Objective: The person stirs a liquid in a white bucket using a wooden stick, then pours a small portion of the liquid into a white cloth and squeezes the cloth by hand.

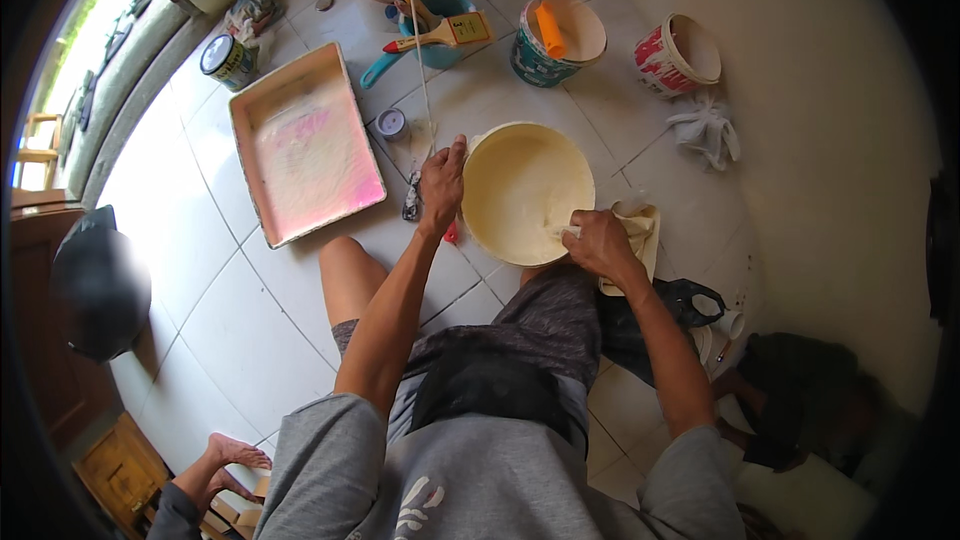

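A cream-coloured bucket (487, 155) with pale residue inside stands tilted in front of me, close to my lap. My left hand (442, 185) is closed on its left rim, thumb pointing up. At the right rim, my right hand (600, 243) grips a cream cloth (642, 230). One end of the cloth reaches inside the bucket, and the rest hangs outside. Left of my left hand, a small crumpled dark-and-white object (412, 196) lies on the tiles, and a red tip (451, 232) shows beneath the wrist.
Left lies a large paint tray (240, 140) with pink and cream residue. Ahead are a paintbrush (445, 35), a teal bucket (540, 70) with an orange roller (549, 30), a red-and-white bucket (655, 60) and a plastic bag (705, 130). Another person's feet (238, 452) show lower left.
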Tool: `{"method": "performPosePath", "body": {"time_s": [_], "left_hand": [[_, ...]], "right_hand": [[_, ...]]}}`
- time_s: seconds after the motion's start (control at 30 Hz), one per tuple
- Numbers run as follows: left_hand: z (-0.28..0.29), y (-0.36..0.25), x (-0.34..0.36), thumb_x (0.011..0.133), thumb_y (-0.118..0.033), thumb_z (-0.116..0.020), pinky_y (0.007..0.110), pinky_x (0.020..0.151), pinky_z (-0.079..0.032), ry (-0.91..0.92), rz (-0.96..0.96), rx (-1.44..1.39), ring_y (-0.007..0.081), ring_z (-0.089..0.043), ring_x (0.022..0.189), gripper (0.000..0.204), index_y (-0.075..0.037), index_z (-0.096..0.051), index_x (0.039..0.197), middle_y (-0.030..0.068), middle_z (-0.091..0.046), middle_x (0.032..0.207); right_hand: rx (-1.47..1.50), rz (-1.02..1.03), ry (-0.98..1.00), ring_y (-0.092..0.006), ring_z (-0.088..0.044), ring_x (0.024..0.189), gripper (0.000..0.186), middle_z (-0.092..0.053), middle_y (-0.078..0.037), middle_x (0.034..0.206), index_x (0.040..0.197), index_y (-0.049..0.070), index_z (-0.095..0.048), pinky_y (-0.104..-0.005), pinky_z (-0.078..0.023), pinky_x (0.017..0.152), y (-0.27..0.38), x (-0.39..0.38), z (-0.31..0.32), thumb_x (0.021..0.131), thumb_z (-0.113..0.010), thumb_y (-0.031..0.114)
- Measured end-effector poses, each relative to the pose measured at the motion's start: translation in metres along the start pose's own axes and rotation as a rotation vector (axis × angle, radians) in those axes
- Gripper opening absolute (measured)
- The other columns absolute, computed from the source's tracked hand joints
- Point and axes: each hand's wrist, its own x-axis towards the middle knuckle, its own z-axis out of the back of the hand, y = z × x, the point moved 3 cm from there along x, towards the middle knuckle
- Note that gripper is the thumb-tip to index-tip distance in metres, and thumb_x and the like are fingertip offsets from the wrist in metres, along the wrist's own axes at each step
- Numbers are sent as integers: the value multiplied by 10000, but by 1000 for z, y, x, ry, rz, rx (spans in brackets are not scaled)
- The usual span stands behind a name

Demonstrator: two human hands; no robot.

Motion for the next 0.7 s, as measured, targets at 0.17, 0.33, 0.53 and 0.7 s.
{"method": "performPosePath", "body": {"time_s": [0.17, 0.33, 0.53, 0.7], "left_hand": [[0, 8, 3, 953, -456, -512, 306, 519, -333, 43, -24, -36, 108, -359, 546, 548, 3, -525, 655, 7, -413, 564], [-1, 3, 0, 970, -396, -510, 264, 511, -352, 63, 18, -66, 72, -399, 553, 483, -1, -570, 700, -17, -472, 598], [-1, 6, 1, 954, -437, -531, 275, 519, -360, 28, 58, -98, 87, -400, 548, 519, 16, -585, 707, -9, -477, 586], [-5, -4, -4, 958, -422, -530, 272, 527, -377, 44, 51, -187, 85, -423, 551, 503, 19, -597, 726, -4, -502, 592]], "right_hand": [[118, 9, 5, -433, -619, 735, 253, -626, -247, 739, 789, -12, -637, -462, -500, 679, 19, -15, -8, 765, -622, 240], [271, 52, -116, -364, -639, 672, 243, -628, -231, 709, 812, -29, -646, -406, -499, 634, 28, -35, 39, 755, -660, 207], [205, 25, -187, -208, -610, 566, 188, -619, -170, 637, 801, -39, -643, -326, -473, 584, 48, -59, 113, 781, -672, 146], [257, 68, -323, -139, -592, 572, 137, -623, -142, 632, 796, -40, -639, -297, -464, 576, 45, -71, 136, 793, -661, 95]]}}
